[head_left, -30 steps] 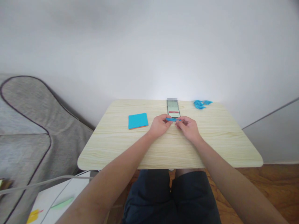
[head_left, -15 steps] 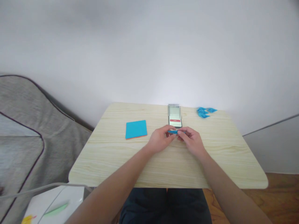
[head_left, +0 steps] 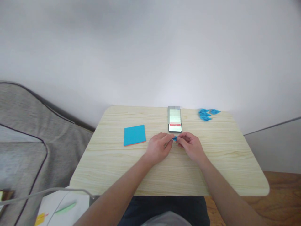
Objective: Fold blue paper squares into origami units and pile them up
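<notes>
A small blue folded paper piece (head_left: 174, 138) is pinched between both hands over the table, just in front of the phone. My left hand (head_left: 158, 147) grips its left end, with thumb and fingers closed and covering much of it. On its right end my right hand (head_left: 190, 145) is closed, thumb against the fingers. Only a short middle stretch of the paper shows. Several similar blue folded paper pieces (head_left: 204, 115) lie at the back right, pointed at their right ends.
The phone (head_left: 175, 128) lies face up with its screen lit. A stack of square blue paper (head_left: 134, 135) rests on the left of the wooden table (head_left: 105, 169). A wall rises behind the table; grey fabric furniture (head_left: 68, 147) stands to its left, and a cable (head_left: 54, 189) crosses low left.
The view has shifted slightly. Both hands still hold the blue paper piece but sit a little nearer me, apart from the phone. Less of the paper shows between the fingers.
</notes>
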Available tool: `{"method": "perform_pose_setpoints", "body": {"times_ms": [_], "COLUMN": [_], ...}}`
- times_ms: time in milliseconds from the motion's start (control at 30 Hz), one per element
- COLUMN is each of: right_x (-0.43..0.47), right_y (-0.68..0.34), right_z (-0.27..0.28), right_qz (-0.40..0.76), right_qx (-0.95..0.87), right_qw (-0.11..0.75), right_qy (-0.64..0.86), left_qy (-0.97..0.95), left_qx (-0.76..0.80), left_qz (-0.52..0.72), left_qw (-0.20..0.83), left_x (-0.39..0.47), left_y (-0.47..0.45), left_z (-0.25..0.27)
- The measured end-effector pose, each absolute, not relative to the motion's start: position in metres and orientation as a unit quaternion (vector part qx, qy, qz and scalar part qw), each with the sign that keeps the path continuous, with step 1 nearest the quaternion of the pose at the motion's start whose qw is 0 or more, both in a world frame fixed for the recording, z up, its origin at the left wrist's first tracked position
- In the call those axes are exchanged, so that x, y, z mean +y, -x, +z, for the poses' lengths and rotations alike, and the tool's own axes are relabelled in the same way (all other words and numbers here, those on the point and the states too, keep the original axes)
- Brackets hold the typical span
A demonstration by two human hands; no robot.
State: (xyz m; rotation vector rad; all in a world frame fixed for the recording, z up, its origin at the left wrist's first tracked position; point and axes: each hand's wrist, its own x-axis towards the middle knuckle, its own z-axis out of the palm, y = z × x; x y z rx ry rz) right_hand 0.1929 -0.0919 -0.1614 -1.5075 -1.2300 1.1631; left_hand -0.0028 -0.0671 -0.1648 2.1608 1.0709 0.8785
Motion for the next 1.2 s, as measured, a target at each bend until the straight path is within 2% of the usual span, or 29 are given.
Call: {"method": "perform_pose_setpoints", "body": {"times_ms": [233, 600, 1200], "right_x": [-0.093, -0.105, -0.094], "right_y": [-0.197, -0.194, -0.190], "right_z": [-0.156, -0.159, -0.152], "right_qz": [0.398, 0.198, 0.158], "right_qx": [-0.547, -0.665, -0.730], "right_qw": [0.358, 0.326, 0.202], "right_qy": [0.643, 0.642, 0.633], "left_qy": [-0.853, -0.870, -0.847], "left_qx": [0.383, 0.363, 0.384], "left_qz": [0.289, 0.256, 0.289], "left_qw": [0.206, 0.215, 0.226], "left_x": [-0.067, -0.064, -0.064], "left_y": [0.003, 0.002, 0.002], "left_z": [-0.164, -0.165, -0.166]}}
